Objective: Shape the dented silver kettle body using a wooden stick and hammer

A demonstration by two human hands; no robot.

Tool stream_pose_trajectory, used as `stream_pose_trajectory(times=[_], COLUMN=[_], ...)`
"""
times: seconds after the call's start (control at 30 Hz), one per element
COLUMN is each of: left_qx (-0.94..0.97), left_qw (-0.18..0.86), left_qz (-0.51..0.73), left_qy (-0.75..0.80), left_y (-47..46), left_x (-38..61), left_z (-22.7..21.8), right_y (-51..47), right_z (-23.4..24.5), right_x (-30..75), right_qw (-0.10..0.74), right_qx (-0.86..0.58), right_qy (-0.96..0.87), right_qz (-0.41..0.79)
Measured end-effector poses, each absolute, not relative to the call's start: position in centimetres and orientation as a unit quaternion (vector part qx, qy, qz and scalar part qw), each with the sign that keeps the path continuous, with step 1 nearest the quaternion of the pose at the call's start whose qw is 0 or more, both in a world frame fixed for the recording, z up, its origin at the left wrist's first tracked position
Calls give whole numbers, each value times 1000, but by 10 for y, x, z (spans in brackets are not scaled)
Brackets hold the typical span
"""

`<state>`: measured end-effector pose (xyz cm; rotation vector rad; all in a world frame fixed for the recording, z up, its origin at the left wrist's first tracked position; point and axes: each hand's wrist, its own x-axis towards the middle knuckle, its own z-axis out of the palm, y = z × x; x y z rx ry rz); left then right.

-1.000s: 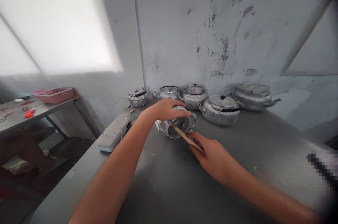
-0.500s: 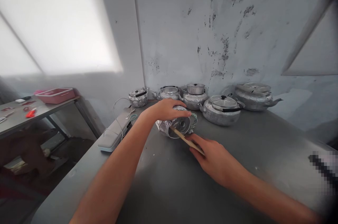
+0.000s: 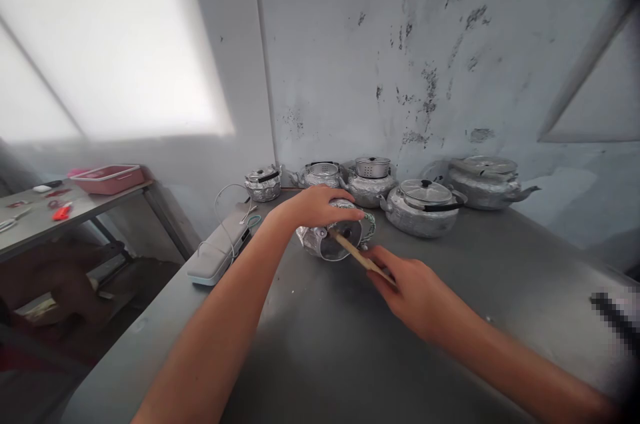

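A small silvery metal kettle (image 3: 314, 243) lies tipped on its side on the grey table, its round mouth turned toward me. Over its upper side my left hand (image 3: 324, 206) is clasped, fingers bent around the body. A green-and-white wrapped handle (image 3: 369, 227) curves out at its right. My right hand (image 3: 411, 283) grips a thin, pale wooden stick (image 3: 358, 255) between thumb and fingers. The stick slants up to the left, and its far end reaches into the kettle's mouth. Whatever is on that end is hidden.
Along the wall stand several metal kettles, the nearest with a glass lid (image 3: 426, 193). Left of my forearm lies a grey case (image 3: 215, 257) with a white cable. A pink basket (image 3: 109, 181) sits on another table (image 3: 83, 214) at the left. Something pixelated shows at the right edge.
My right hand and the stick have shifted slightly right and a little upward. The left hand still holds the kettle in about the same place; the whole view has moved slightly.
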<state>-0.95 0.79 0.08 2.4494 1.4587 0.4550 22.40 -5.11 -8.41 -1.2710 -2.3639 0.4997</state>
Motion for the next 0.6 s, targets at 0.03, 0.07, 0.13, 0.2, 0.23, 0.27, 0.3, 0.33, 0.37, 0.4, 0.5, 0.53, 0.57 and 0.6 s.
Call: stream_pose_trajectory(times=[0.03,0.07,0.13,0.2,0.23,0.27,0.3,0.33,0.37,0.4,0.5,0.53,0.57,0.6], left_qx=[842,841,839,838,839,840,841,841,841,840,839,839,839,838], left_qw=[128,129,130,133,135,136,137,137,136,137,144,145,145,144], left_qz=[153,150,150,154,157,159,158,157,155,154,155,155,154,153], left_qy=[502,503,507,506,503,500,499,499,501,502,501,501,502,503], left_y=[8,8,8,9,9,9,9,9,8,8,6,6,6,6], left_x=[-10,-10,-10,-11,-11,-11,-11,-11,-11,-10,-9,-9,-9,-9], left_z=[1,1,1,1,1,1,1,1,1,2,4,4,4,4], right_y=[-50,-49,-48,-48,-48,-48,-49,-49,-49,-49,-48,-48,-47,-47], right_z=[-84,-85,-86,-87,-86,-86,-86,-86,-86,-87,-90,-91,-91,-91], right_x=[225,225,225,225,225,224,224,224,224,224,225,225,225,225], right_qw=[194,192,203,202,195,189,188,194,203,209,199,194,194,196], right_qx=[-457,-456,-450,-448,-450,-454,-457,-456,-453,-447,-436,-435,-434,-432], right_qy=[-850,-852,-854,-857,-857,-856,-854,-852,-852,-854,-865,-867,-868,-869], right_qz=[174,170,164,158,158,159,162,167,168,166,151,147,146,145])
